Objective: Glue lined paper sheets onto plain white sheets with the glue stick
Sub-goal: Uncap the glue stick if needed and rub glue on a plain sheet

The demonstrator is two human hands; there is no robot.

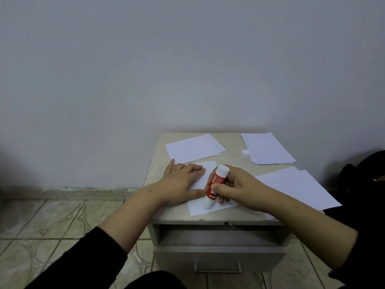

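On the small stone-patterned cabinet top, the left hand lies flat with fingers spread, pressing a smooth white sheet. The right hand is curled around a red-and-white cylindrical glue stick, tilted, its lower end on that sheet; its label is upside down and blurred. Its round white cap stands beside a stack of lined sheets.

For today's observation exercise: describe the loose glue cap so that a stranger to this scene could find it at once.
Start at the small cabinet standing against the wall and look to the far right of its top. There, just left of the stack of lined paper, stands the glue cap. It is the only small, round, white plastic piece lying loose among flat sheets, apart from the red glue stick held in the right hand.
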